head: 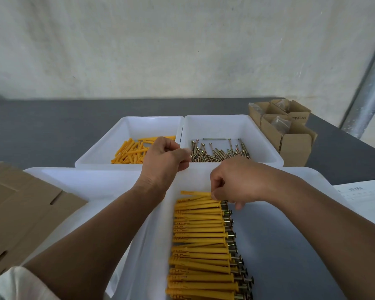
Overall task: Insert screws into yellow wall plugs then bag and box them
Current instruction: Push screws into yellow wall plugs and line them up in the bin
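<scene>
As right hand (240, 180) pinches, plug (195, 193) crosswise, seemingly tip-left

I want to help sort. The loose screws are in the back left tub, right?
Not quite. The head view shows the loose screws in the back right tub. The back left tub holds loose yellow plugs.

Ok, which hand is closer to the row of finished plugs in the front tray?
Right. The right hand pinches the top plug of the row; the left hand is farther back, at the screw bin's near corner.
</scene>
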Available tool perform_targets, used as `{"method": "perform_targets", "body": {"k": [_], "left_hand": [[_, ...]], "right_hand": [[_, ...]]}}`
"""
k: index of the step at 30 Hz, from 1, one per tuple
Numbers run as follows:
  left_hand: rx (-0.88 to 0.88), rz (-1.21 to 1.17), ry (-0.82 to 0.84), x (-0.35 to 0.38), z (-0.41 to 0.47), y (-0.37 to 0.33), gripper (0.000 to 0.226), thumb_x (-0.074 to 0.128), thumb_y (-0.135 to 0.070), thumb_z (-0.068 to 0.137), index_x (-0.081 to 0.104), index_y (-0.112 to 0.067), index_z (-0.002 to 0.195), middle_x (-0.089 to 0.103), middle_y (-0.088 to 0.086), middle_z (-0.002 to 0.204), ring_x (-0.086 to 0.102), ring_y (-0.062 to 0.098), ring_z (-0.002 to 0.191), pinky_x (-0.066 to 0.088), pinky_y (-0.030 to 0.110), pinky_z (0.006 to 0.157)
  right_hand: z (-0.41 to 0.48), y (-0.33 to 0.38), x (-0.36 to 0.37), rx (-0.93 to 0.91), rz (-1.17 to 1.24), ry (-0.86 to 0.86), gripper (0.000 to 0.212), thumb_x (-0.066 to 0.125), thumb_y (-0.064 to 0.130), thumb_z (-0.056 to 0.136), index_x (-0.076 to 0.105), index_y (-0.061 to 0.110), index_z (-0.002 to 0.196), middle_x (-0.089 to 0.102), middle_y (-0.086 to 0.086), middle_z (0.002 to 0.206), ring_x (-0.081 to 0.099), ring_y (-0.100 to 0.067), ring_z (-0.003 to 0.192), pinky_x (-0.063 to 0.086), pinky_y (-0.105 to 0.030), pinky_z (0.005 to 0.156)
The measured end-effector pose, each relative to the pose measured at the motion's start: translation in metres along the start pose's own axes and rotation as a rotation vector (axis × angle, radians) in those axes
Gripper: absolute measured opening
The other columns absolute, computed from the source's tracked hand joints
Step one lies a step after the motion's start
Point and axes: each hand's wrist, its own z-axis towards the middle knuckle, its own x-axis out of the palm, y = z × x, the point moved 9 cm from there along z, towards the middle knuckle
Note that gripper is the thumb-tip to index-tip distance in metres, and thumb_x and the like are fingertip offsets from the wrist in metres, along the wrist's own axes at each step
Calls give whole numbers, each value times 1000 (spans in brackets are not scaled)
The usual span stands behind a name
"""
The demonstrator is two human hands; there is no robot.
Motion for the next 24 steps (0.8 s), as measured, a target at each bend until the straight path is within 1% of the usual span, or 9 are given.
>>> {"method": "perform_targets", "body": {"k": [3, 6, 9, 11, 13, 15, 16, 18, 24], "left_hand": [[2, 1, -4, -1, 1, 1, 16, 70, -6, 84, 55, -6, 89, 64, 10, 81, 69, 23, 80, 60, 33, 76], [4, -1, -8, -1, 1, 1, 16, 70, -6, 84, 55, -6, 88, 64, 9, 79, 69, 22, 78, 60, 32, 75], [6, -1, -9, -1, 2, 2, 16, 70, -5, 84, 55, -6, 88, 64, 9, 79, 69, 22, 77, 59, 30, 72], [7, -3, -10, 0, 2, 2, 17, 71, -5, 83, 55, -7, 87, 64, 9, 79, 69, 22, 78, 59, 29, 71], [7, -3, -11, 0, 3, 3, 17, 71, -5, 83, 55, -7, 86, 64, 9, 79, 69, 23, 78, 59, 29, 71], [7, 1, -10, 0, 4, 3, 16, 71, -5, 83, 55, -7, 86, 64, 10, 79, 69, 24, 79, 59, 30, 71], [7, 1, -9, 0, 4, 3, 16, 71, -5, 83, 55, -7, 86, 64, 10, 80, 69, 24, 79, 59, 31, 72], [6, 7, -9, 0, 4, 4, 16, 71, -5, 83, 56, -7, 87, 64, 10, 81, 69, 25, 80, 60, 31, 72], [6, 14, -6, -1, 4, 4, 16, 71, -5, 83, 56, -8, 86, 63, 9, 79, 68, 25, 80, 60, 32, 73]], "right_hand": [[1, 5, 6, -14, -68, 32, 17, 57, 24, 96, 71, 16, 101, 74, -4, 94, 74, -15, 73, 49, -18, 64], [2, 8, 11, -30, -133, 44, 18, 55, 22, 96, 71, 15, 100, 75, -5, 92, 73, -14, 73, 52, -20, 66], [4, 12, 13, -64, -180, 7, 17, 56, 19, 93, 71, 11, 94, 74, -7, 88, 71, -17, 67, 55, -24, 64], [6, 14, 14, -80, -211, -24, 15, 57, 17, 91, 71, 11, 92, 72, -7, 89, 64, -16, 65, 53, -24, 60], [8, 16, 18, -98, -248, -44, 15, 57, 19, 90, 70, 12, 93, 68, -5, 93, 61, -15, 75, 49, -25, 63], [11, 19, 22, -116, -281, -44, 17, 57, 21, 91, 70, 11, 95, 67, -4, 96, 63, -17, 87, 51, -29, 70], [12, 19, 24, -121, -287, -43, 17, 57, 21, 90, 70, 11, 95, 67, -4, 96, 63, -19, 89, 52, -31, 73], [13, 20, 26, -127, -297, -39, 16, 58, 22, 90, 70, 11, 94, 68, -5, 95, 64, -19, 89, 53, -32, 73], [14, 22, 28, -155, -335, -35, 18, 59, 24, 91, 71, 12, 96, 68, -3, 96, 63, -18, 89, 53, -32, 74]]}}
